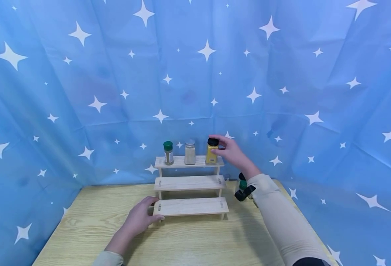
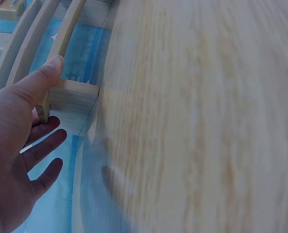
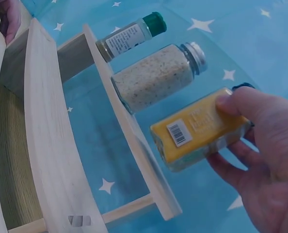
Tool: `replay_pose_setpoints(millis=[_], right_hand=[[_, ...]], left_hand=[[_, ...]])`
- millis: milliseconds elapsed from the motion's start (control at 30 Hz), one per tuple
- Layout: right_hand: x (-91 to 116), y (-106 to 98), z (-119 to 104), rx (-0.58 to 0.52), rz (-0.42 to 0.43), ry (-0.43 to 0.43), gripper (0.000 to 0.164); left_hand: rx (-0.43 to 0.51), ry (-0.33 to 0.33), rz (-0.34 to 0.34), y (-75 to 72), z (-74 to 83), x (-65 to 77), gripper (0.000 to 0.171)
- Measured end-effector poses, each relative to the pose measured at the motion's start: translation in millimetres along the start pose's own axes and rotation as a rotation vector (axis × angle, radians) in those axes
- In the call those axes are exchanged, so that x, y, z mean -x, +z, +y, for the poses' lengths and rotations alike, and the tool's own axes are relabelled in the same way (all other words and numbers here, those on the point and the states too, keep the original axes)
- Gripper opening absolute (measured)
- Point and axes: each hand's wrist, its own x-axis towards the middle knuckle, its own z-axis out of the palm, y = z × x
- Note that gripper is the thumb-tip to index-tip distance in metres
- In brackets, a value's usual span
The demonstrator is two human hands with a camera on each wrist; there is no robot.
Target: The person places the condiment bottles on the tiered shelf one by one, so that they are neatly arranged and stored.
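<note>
On the top step of a three-step wooden rack (image 1: pixel 190 183), my right hand (image 1: pixel 230 152) grips a glass spice jar of yellow powder (image 1: pixel 211 155) with a black lid. In the right wrist view, thumb and fingers lie on opposite sides of this yellow jar (image 3: pixel 197 127), its base at the top board. Left of it stand a silver-capped jar of pale grains (image 1: pixel 190 153) and a smaller green-capped jar (image 1: pixel 168 153). My left hand (image 1: pixel 141 218) pinches the left end of the lowest step, the thumb in front; its other fingers are spread in the left wrist view.
More jars, one a green-capped jar (image 1: pixel 243 184), stand right of the rack, partly hidden behind my right sleeve (image 1: pixel 281 214). The rack stands towards the back of a wooden table (image 1: pixel 195 240). A blue star-printed curtain (image 1: pixel 188 92) encloses the back and sides.
</note>
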Motion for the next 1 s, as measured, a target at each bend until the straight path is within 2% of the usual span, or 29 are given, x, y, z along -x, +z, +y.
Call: replay_pose_setpoints(millis=[267, 633, 867, 1000], right_hand=[[-5, 2, 14, -0.029, -0.029, 0.037, 0.061], [-7, 3, 16, 0.001, -0.054, -0.003, 0.062], [1, 1, 23, 0.046, -0.05, -0.025, 0.082], [10, -4, 27, 0.048, 0.015, -0.022, 0.088]], left_hand=[[0.002, -0.001, -0.009, 4.5, -0.4, 0.8, 0.075], [-0.008, 0.0, 0.007, 0.9, -0.6, -0.5, 0.077], [0.003, -0.004, 0.007, 3.4, -2.3, -0.1, 0.076], [0.008, -0.002, 0.012, 2.0, -1.8, -0.4, 0.076]])
